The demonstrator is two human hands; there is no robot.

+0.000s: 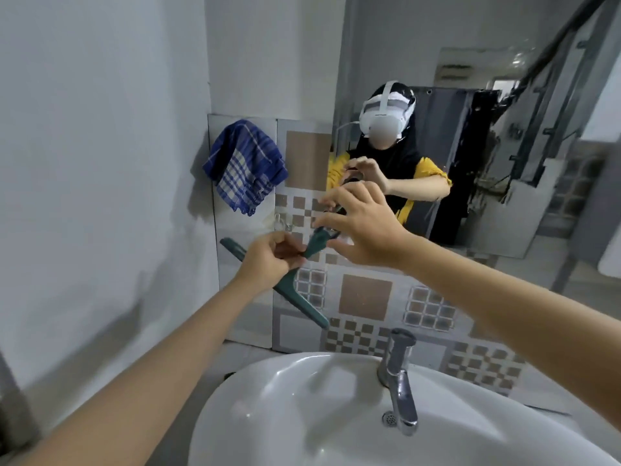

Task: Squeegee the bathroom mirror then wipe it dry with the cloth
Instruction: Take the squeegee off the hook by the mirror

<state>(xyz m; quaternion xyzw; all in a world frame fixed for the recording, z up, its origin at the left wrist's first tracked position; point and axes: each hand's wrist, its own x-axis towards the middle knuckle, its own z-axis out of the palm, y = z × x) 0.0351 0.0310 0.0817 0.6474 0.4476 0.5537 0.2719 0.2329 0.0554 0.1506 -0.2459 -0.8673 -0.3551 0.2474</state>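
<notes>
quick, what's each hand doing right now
Left hand: pinching the squeegee near its handle.
Right hand: fingers spread, at the handle's end; whether it grips cannot be told.

Grey walls (100, 129), patterned tiles (366, 297), white sink (268, 415), chrome tap (398, 381).

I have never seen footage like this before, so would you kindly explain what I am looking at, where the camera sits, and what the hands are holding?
There is no machine here: a person wears a camera on the head, so you look forward and down along both arms. The left hand grips a green squeegee by its handle. The right hand reaches toward the handle's far end with fingers spread; whether it touches is unclear. Ahead hangs the mirror, reflecting the person. A blue checked cloth hangs on the tiled wall to the left. Below are a white sink and a chrome tap.
</notes>
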